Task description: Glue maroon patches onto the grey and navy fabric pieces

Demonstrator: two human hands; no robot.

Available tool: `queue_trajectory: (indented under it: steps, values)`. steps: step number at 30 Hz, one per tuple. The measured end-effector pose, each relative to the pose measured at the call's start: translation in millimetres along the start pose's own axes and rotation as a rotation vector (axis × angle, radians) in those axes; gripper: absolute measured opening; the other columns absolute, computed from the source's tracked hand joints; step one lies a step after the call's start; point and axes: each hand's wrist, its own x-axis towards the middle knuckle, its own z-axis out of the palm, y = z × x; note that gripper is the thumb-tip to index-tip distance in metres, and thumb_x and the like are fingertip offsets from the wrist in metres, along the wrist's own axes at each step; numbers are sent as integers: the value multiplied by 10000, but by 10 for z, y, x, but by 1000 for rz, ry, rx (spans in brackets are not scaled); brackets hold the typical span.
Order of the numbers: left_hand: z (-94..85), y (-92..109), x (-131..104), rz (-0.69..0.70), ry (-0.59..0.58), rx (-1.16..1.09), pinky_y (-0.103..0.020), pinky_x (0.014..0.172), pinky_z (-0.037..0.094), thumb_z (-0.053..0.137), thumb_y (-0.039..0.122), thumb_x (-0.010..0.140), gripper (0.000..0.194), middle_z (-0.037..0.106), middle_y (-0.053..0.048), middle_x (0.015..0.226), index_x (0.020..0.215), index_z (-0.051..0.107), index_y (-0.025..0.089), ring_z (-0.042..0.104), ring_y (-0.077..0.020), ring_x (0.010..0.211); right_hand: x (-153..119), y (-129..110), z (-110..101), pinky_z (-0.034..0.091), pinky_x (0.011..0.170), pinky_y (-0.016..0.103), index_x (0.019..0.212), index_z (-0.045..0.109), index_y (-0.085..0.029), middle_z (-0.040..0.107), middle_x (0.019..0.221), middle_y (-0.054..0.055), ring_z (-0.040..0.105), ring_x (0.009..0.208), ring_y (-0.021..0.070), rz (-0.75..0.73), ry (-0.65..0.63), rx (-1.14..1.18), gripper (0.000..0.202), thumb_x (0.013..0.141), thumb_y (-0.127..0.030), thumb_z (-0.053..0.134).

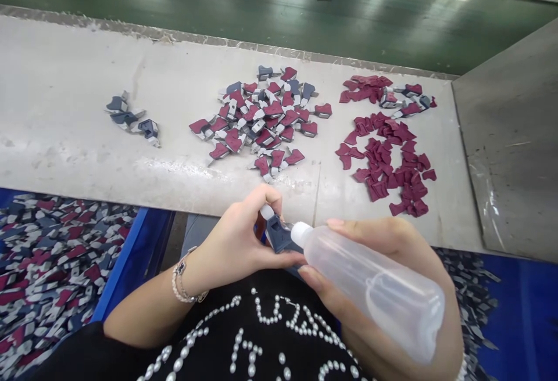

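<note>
My left hand (238,238) pinches a dark blue and white plastic part (279,234) between thumb and fingers, its recessed face turned up. My right hand (392,247) is wrapped round a translucent squeeze bottle (375,282), tilted so that its white cap (300,233) points left at the part. The bottle's tip is over or against the part; exact contact cannot be made out. Beyond my hands, a pile of assembled maroon, blue and white parts (272,108) lies on the pale bench (183,178).
Loose maroon pieces (379,163) lie at the bench's right, near a metal side panel (514,137). Several blue parts (124,118) sit at the left. Blue bins hold many assembled parts (56,265) at lower left and grey pieces (473,305) at lower right.
</note>
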Motion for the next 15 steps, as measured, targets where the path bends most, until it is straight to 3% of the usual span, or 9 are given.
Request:
queue_trajectory:
  steps: [3, 6, 11, 15]
  values:
    - [4, 6, 3, 7, 2, 0, -163, 514, 409, 861, 177, 641, 470, 536, 63, 778, 884, 464, 235, 495, -74, 590, 39, -33, -6, 461, 361, 216, 865, 542, -269, 618, 603, -59, 630, 447, 137, -188, -33, -131, 176, 859, -296, 716]
    - [8, 14, 4, 10, 0, -5, -164, 525, 419, 871, 197, 640, 482, 533, 60, 791, 885, 458, 236, 497, -73, 602, 118, -68, -8, 370, 300, 220, 736, 479, -249, 559, 519, -80, 539, 346, 99, -249, -39, -211, 243, 875, -286, 675]
    - [3, 14, -8, 28, -6, 15, -160, 530, 418, 863, 206, 655, 474, 539, 59, 789, 887, 450, 233, 498, -68, 605, 167, -96, -26, 365, 324, 210, 672, 483, -227, 576, 532, -78, 525, 359, 81, -219, -126, -242, 275, 851, -300, 678]
    - [-1, 11, -7, 33, -8, 27, -151, 517, 423, 847, 152, 650, 472, 565, 61, 788, 903, 457, 235, 510, -62, 584, 153, -142, -37, 232, 287, 202, 569, 497, -212, 461, 432, -96, 370, 299, 42, -100, -179, -264, 311, 727, -266, 760]
